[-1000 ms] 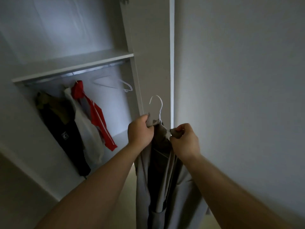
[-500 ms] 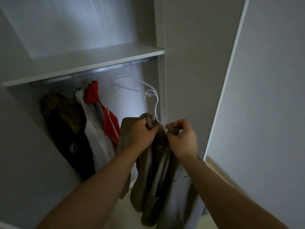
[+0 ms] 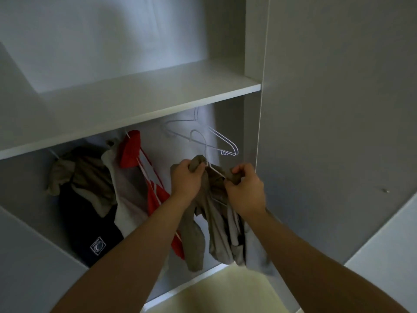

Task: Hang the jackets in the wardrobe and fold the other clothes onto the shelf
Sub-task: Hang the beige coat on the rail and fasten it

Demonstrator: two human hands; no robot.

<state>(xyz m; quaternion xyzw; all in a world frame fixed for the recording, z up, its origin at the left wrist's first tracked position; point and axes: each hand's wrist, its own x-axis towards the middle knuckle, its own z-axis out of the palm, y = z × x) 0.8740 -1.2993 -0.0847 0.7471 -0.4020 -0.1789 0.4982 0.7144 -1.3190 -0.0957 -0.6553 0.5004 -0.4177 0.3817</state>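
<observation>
At a white wardrobe (image 3: 253, 41), a shelf (image 3: 158, 96) spans above three hung garments: dark (image 3: 90, 222), white (image 3: 128, 199) and red (image 3: 158, 195). Right of them, under the shelf, a beige jacket (image 3: 203, 227) droops in limp folds from a white wire hanger (image 3: 216, 173), whose hook rises beside two bare hangers (image 3: 222, 141). The left hand (image 3: 186, 179) has its fingers (image 3: 189, 164) clenched round one bunched shoulder; the right hand (image 3: 246, 193) pinches the other.
</observation>
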